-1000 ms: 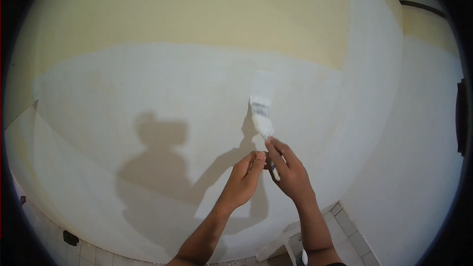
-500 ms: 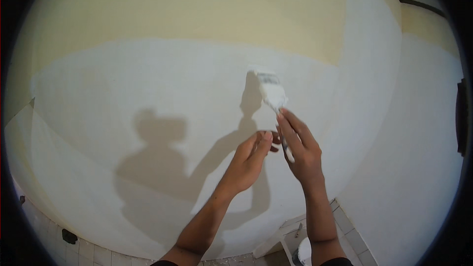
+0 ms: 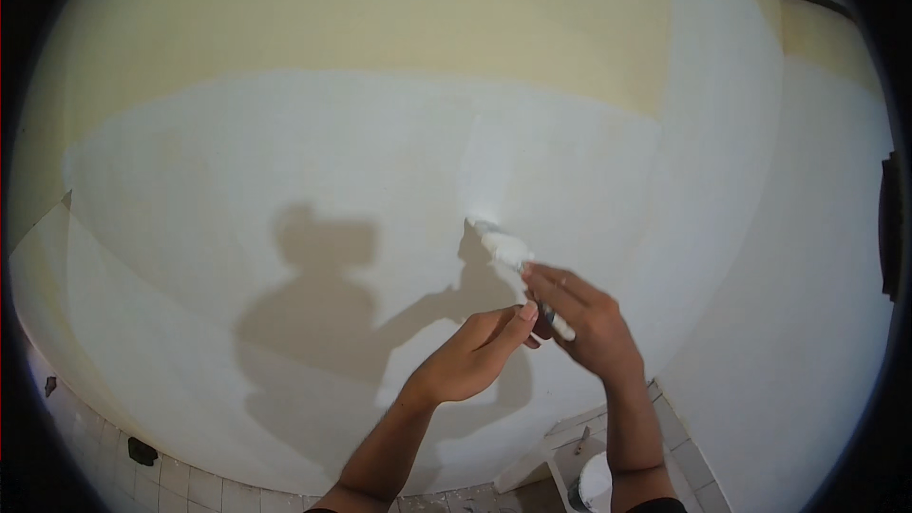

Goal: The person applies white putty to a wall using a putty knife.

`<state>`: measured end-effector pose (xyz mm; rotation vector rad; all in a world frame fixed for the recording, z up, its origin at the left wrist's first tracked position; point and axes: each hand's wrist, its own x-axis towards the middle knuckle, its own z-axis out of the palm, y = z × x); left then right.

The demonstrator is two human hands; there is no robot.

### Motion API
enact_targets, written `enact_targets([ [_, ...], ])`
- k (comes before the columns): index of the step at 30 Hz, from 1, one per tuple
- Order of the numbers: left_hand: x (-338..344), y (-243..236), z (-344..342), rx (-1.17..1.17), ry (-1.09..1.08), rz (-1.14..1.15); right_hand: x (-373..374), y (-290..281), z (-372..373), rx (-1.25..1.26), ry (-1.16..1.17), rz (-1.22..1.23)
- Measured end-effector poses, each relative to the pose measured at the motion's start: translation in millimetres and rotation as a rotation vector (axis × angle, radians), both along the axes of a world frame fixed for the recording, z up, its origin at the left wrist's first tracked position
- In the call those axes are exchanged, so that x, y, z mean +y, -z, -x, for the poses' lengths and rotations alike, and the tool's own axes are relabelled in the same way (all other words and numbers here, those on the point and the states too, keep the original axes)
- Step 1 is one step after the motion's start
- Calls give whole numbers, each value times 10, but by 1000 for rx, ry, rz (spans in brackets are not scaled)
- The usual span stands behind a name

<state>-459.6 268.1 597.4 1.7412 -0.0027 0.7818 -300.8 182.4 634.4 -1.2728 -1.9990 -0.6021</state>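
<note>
A paintbrush point(image 3: 508, 249), coated white at its head, angles up-left against the white-painted wall point(image 3: 589, 199). My right hand point(image 3: 586, 323) is wrapped round its handle, fingers along the shaft. My left hand point(image 3: 480, 347) is just left of and below the handle, fingers curled with the thumb toward them; what, if anything, lies inside them is hidden, and I cannot tell if it touches the brush. A paler wet stroke rises above the bristles. Pale yellow paint point(image 3: 380, 9) covers the upper wall, and my shadow falls to the left.
A side wall point(image 3: 779, 256) meets this one at the right. At the lower right are a low tiled ledge point(image 3: 670, 423), a small tool point(image 3: 582, 439) and a white-topped bucket point(image 3: 594, 484). A dark object point(image 3: 142, 451) lies on the tiled floor point(image 3: 204, 484) at lower left.
The brush rose up the wall half a second ago and has since come back down, now more tilted, leaving a pale streak. Both hands moved with it, lower and slightly right.
</note>
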Motion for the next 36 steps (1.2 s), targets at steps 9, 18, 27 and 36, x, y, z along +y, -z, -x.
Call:
enact_targets([
  [9,118,-242,-138,-14,-52,-73,311,-821,-62,-47,67,-412],
  [18,156,-94,-159,-20,-127,-24,223,-4,-151,-70,141,-50],
  [27,97,-107,-500,0,-78,-85,96,-421,-467,31,49,-98],
  [36,89,-166,-604,-24,-128,-80,257,-774,-637,19,102,-459],
])
